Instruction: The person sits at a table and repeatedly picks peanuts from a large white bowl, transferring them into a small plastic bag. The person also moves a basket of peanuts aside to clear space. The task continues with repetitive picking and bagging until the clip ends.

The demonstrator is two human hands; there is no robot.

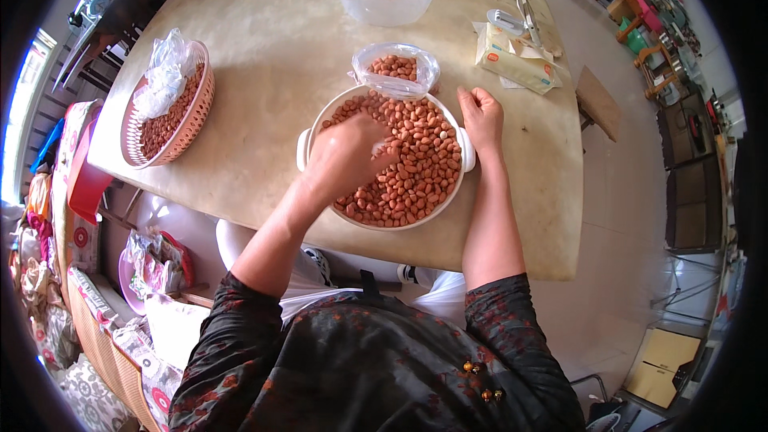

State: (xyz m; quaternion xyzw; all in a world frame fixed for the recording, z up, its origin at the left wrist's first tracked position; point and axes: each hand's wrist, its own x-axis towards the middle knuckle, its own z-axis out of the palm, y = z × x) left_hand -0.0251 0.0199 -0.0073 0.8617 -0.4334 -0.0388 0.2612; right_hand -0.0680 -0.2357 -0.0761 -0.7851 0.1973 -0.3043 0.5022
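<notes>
A white two-handled bowl full of shelled, red-skinned peanuts stands near the table's front edge. Over its left half, my left hand reaches down to the peanuts; its fingertips are partly hidden and blurred, so its grip is unclear. My right hand rests on the table beside the bowl's right handle, fingers curled in; whether anything is inside them cannot be seen. Touching the bowl's far rim is a clear plastic bag with more peanuts in its opening.
A pink plastic basket at the left holds peanuts and a crumpled plastic bag. At the table's far side stands a translucent basin with small bits inside. A tissue pack lies at the right, near a metal tool. A wooden stool is beyond the table's right edge.
</notes>
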